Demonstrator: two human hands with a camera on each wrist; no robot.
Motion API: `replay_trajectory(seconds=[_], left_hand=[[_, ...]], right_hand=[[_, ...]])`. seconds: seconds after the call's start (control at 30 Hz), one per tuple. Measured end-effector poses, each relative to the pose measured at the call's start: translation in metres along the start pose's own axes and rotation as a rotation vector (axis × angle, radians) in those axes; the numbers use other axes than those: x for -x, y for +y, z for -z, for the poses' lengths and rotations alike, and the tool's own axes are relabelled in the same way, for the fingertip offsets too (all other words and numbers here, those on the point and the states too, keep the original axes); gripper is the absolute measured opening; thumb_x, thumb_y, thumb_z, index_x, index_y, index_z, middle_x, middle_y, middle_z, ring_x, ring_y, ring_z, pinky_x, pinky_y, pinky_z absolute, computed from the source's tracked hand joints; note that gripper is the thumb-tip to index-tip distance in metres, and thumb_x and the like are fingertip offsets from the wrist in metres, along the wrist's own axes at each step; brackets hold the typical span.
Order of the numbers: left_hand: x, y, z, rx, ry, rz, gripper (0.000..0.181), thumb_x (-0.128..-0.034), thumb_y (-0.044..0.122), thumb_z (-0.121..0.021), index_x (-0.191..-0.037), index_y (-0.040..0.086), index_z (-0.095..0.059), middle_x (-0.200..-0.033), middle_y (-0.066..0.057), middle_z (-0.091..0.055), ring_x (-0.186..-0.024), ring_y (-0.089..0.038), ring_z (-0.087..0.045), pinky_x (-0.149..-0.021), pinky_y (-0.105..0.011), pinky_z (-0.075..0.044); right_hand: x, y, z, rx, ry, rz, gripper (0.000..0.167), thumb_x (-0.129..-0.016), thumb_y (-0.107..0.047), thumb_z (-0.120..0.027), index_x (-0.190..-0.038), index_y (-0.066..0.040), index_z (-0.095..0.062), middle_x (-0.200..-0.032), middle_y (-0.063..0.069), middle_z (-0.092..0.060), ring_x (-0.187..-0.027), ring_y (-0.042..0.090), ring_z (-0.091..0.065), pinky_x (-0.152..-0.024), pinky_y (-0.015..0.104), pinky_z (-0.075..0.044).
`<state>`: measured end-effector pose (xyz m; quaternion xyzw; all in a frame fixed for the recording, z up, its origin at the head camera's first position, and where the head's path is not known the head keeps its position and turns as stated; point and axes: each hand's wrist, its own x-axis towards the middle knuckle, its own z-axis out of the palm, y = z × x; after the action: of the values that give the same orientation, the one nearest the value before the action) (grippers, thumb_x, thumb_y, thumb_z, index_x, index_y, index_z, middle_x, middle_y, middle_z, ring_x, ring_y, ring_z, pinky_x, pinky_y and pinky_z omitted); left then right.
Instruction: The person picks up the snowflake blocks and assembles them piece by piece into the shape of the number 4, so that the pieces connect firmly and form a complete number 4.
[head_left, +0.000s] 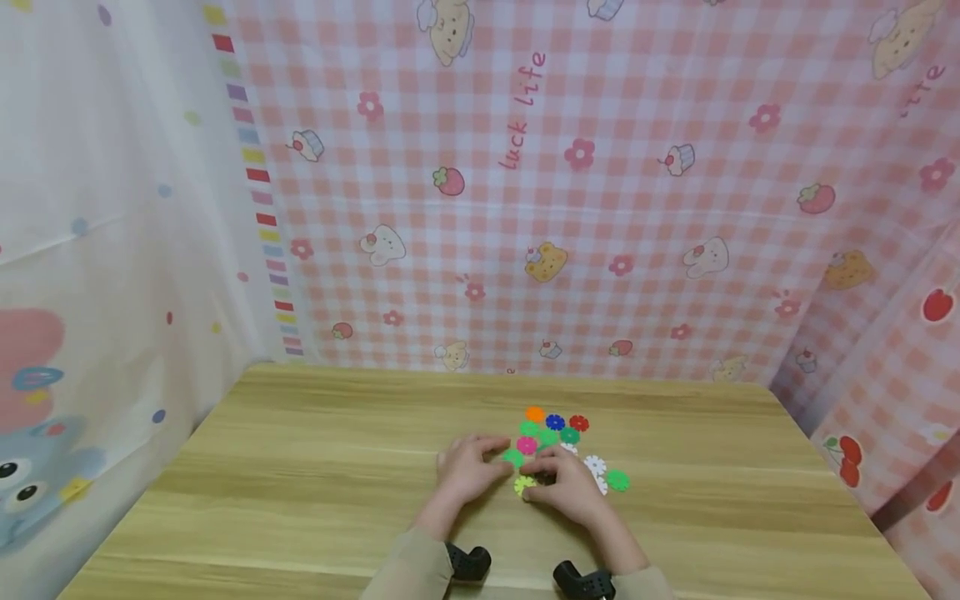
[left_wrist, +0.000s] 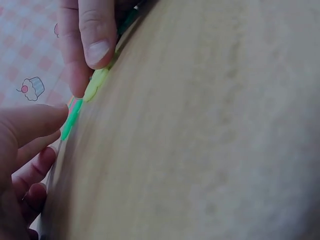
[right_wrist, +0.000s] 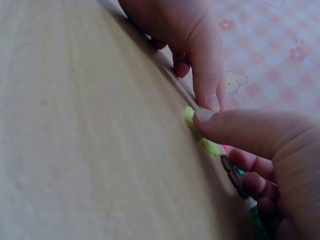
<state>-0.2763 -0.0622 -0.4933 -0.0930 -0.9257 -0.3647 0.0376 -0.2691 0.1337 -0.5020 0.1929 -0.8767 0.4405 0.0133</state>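
Note:
Flat notched plastic discs, snowflake-shaped building pieces, lie in a loose group on the wooden table. My left hand (head_left: 468,468) is at the group's left side, thumb and index finger at the edges of a green snowflake disc (head_left: 513,457). Just right of it, my right hand (head_left: 568,483) has its thumb and index finger on a yellow snowflake disc (head_left: 522,486). The left wrist view shows the yellow disc (left_wrist: 96,84) and green disc (left_wrist: 72,120) edge to edge, low on the table. A dark brown disc (right_wrist: 233,175) sits under the right hand's curled fingers, partly hidden.
Behind the hands are a pink disc (head_left: 527,445), an orange disc (head_left: 535,413), a blue disc (head_left: 555,422), a red disc (head_left: 579,423) and several green ones. White discs (head_left: 595,464) and a green disc (head_left: 618,481) lie right of the right hand. A checked curtain (head_left: 487,225) hangs behind the table.

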Motion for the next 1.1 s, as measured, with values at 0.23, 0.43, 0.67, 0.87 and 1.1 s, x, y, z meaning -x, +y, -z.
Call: replay_trajectory(seconds=[0.23,0.43,0.67,0.87,1.1], left_hand=[[0.0012,0.003,-0.0023,-0.009,0.009,0.006,0.042,-0.0803,0.036,-0.076,-0.119,0.023,-0.07,-0.124,-0.004,-0.061,-0.112,-0.029,-0.05,-0.091,-0.053,-0.028],[-0.001,0.0014,-0.0066,-0.058,0.027,0.028,0.037,-0.079,0.039,-0.077,-0.114,0.029,-0.072,-0.12,0.0,-0.061,-0.111,-0.026,-0.049,-0.09,-0.051,-0.028],[-0.0005,0.0016,-0.0068,-0.061,0.027,0.02,0.035,-0.0782,0.037,-0.078,-0.111,0.027,-0.072,-0.122,-0.001,-0.061,-0.112,-0.026,-0.049,-0.088,-0.05,-0.03],[-0.0003,0.002,-0.0045,-0.017,0.013,0.025,0.035,-0.0771,0.032,-0.079,-0.11,0.023,-0.071,-0.121,-0.001,-0.061,-0.113,-0.026,-0.048,-0.091,-0.052,-0.028],[-0.0013,0.0024,-0.0025,0.016,0.001,0.022,0.033,-0.0766,0.029,-0.079,-0.108,0.021,-0.069,-0.121,-0.002,-0.061,-0.113,-0.026,-0.048,-0.093,-0.054,-0.026]], right_hand=[[0.0008,0.0019,-0.0023,0.021,0.005,0.018,0.023,-0.072,-0.019,-0.084,-0.094,-0.017,-0.076,-0.101,-0.003,-0.058,-0.098,0.021,-0.055,-0.086,0.043,-0.045],[0.0002,0.0019,-0.0037,0.032,0.01,0.034,0.023,-0.073,-0.02,-0.084,-0.093,-0.016,-0.075,-0.103,-0.002,-0.059,-0.101,0.023,-0.055,-0.088,0.046,-0.045],[0.0009,0.0016,-0.0029,0.044,0.013,0.046,0.023,-0.072,-0.019,-0.084,-0.092,-0.015,-0.073,-0.102,-0.002,-0.059,-0.097,0.021,-0.055,-0.086,0.043,-0.045],[0.0011,0.0022,-0.0018,0.049,0.018,0.033,0.024,-0.071,-0.021,-0.085,-0.091,-0.017,-0.071,-0.1,-0.005,-0.06,-0.095,0.018,-0.055,-0.086,0.041,-0.045],[0.0002,0.0011,-0.0007,0.033,0.026,0.037,0.025,-0.071,-0.018,-0.085,-0.09,-0.016,-0.069,-0.095,-0.007,-0.06,-0.086,0.015,-0.052,-0.079,0.034,-0.045]])
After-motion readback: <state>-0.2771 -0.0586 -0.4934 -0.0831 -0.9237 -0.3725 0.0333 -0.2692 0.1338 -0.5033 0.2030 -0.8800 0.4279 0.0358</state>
